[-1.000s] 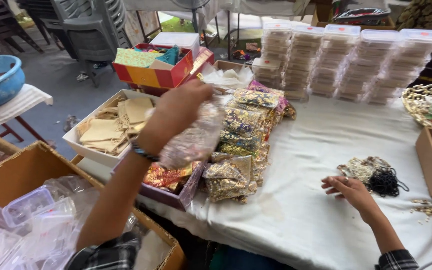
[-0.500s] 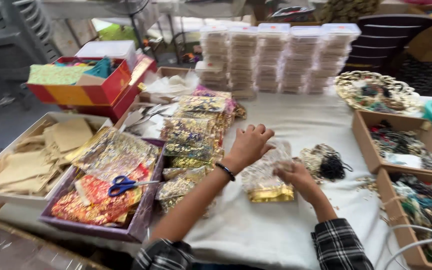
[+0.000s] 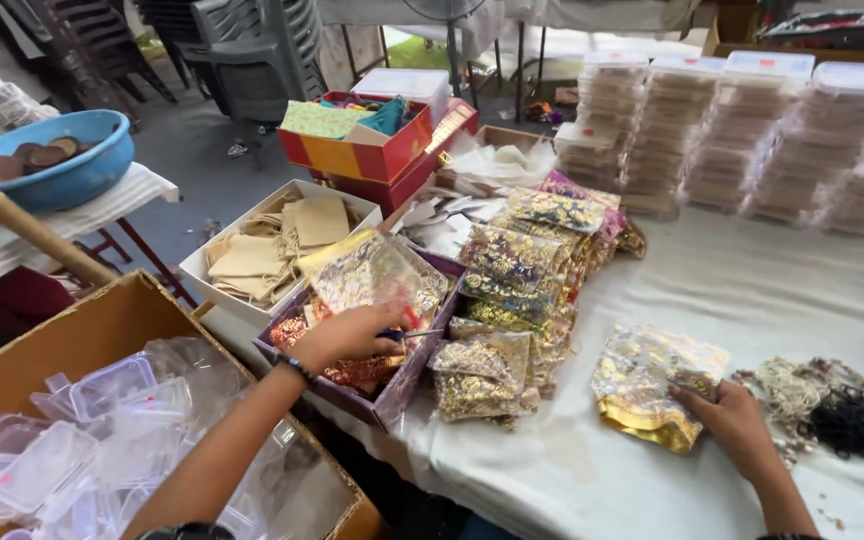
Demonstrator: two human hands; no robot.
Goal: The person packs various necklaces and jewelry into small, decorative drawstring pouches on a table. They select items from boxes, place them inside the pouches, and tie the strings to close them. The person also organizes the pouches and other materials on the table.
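The left hand (image 3: 347,335) reaches into the purple tray (image 3: 392,395), fingers curled over what looks like a pair of scissors (image 3: 414,333) lying on the shiny foil pouches (image 3: 367,275), though the grip itself is partly hidden. Across the white-clothed bench (image 3: 752,290), the right hand (image 3: 732,425) lies flat, fingers pressing the near right edge of a gold pouch (image 3: 652,385). That pouch stretches leftward from the right hand, well apart from the left, with tangled beads (image 3: 827,405) just beside it.
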